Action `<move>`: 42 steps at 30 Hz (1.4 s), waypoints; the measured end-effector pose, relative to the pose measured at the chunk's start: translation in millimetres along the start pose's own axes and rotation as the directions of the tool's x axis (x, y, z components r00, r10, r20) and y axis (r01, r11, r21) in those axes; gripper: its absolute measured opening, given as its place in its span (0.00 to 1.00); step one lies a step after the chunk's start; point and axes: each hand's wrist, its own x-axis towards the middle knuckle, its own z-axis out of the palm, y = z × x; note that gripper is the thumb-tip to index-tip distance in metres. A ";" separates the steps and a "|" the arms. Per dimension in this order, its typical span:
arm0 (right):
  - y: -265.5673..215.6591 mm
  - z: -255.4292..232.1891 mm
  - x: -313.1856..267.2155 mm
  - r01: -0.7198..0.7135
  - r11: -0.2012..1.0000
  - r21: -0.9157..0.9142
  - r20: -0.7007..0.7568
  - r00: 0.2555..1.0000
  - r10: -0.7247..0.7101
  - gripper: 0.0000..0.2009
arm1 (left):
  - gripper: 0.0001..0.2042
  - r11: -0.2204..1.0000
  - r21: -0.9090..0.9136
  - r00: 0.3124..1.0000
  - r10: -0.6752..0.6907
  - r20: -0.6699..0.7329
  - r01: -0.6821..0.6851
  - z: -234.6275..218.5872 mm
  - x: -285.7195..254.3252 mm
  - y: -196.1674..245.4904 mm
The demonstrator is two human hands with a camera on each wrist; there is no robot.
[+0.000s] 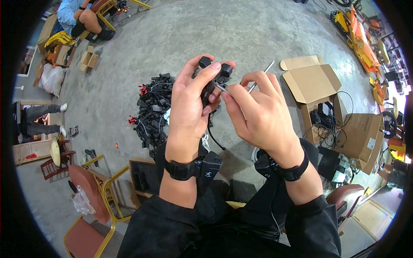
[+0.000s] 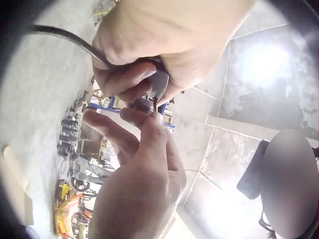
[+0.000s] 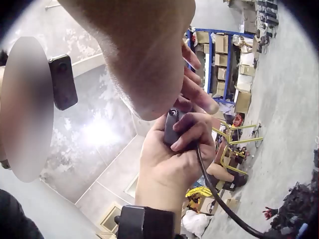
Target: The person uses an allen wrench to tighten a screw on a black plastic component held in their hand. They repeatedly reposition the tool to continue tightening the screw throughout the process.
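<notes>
In the head view, my left hand (image 1: 189, 92) grips a black device (image 1: 208, 91) with two blocky ends and a black cable (image 1: 210, 131) hanging from it. My right hand (image 1: 262, 109) pinches a thin metal tool (image 1: 220, 87), its tip right at the device's side. A second length of bright metal rod (image 1: 266, 69) sticks up between the right fingers; I cannot tell whether it belongs to the same tool. From the left wrist, the tool's tip (image 2: 155, 104) meets the device's rounded end (image 2: 159, 83). A small round hole (image 3: 173, 113) shows in the device in the right wrist view.
A heap of black parts (image 1: 155, 109) with red-tipped wires lies on the floor beyond the left forearm. At right stands an open cardboard box (image 1: 310, 115) holding black cables. Chairs with yellow frames (image 1: 105, 193) are at lower left. A seated person (image 1: 79, 19) is at upper left.
</notes>
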 end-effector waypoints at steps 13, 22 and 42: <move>-17.1 -22.2 13.0 -0.803 0.364 0.472 0.602 0.595 0.532 0.04 | 0.10 1.000 0.011 0.999 -0.003 0.038 0.003 -3.1 -0.2 -1.3; -6.8 -4.6 -0.4 -0.316 0.902 0.295 0.168 0.946 0.277 0.04 | 0.10 1.000 -0.001 1.000 -0.015 0.026 0.015 -0.7 -1.3 0.0; -5.1 -4.5 -0.4 -0.207 0.959 0.195 0.171 0.970 0.175 0.04 | 0.10 0.997 0.066 1.000 -0.026 -0.014 0.027 -1.9 0.7 -0.8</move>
